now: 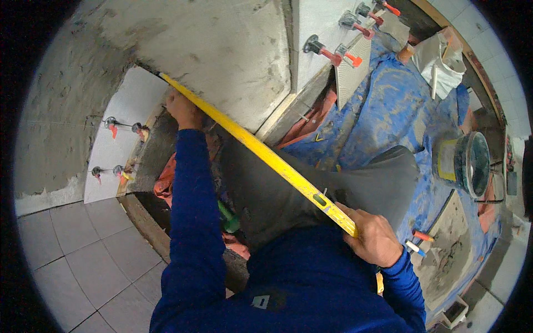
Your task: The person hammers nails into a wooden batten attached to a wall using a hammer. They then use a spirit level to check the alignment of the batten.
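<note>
A long yellow spirit level (261, 150) runs slantwise across the view, from a white tile at the upper left down to my lap. My right hand (373, 236) is closed round its near end. Close to the far end, my left hand (184, 109) is bent against the level's edge, its fingertips partly hidden. That end of the level meets the corner of the white tile (116, 130), set beside the grey mortar surface (222, 50). Several clamp-like levelling clips with red and orange handles (112, 129) sit on this tile.
Another white tile (316, 33) at the top carries more clips. A blue tarp (366, 122) covers the floor to the right, with a bucket (472, 165), a white bag (441, 64), and two markers (416, 248). Grey floor tiles (83, 266) lie at the lower left.
</note>
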`<state>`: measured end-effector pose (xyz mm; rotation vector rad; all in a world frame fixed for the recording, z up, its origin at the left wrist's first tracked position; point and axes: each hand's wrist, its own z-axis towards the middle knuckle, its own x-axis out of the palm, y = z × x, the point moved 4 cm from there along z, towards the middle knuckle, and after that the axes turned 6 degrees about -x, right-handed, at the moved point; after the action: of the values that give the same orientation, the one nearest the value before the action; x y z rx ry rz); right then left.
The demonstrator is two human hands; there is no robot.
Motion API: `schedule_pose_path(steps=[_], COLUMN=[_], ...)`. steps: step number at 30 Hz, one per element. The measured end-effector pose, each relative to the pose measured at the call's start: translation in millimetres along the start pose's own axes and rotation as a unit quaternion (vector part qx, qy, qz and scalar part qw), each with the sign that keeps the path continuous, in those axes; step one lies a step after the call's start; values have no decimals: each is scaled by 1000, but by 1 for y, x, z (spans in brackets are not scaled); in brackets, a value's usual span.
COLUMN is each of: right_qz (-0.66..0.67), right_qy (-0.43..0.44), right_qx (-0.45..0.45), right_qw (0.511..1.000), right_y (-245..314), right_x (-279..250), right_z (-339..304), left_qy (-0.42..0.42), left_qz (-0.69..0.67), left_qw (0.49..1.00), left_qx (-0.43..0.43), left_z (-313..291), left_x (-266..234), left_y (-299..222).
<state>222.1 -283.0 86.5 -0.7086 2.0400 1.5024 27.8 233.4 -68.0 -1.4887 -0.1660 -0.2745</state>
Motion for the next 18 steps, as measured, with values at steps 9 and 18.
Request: schedule_pose_path(steps=[9, 18], right_qz=[-32, -42], right_qy=[-11, 1], right_qx=[-8, -1], right_qw=[999, 999], right_y=[3, 6], right_x=[5, 1], right_z=[-8, -14], left_qy=[-100, -107], left_qz=[43, 140], left_qw=[994, 984], left_qx=[-16, 40], left_z=[-3, -9], left_x=[5, 3], left_y=[-6, -10])
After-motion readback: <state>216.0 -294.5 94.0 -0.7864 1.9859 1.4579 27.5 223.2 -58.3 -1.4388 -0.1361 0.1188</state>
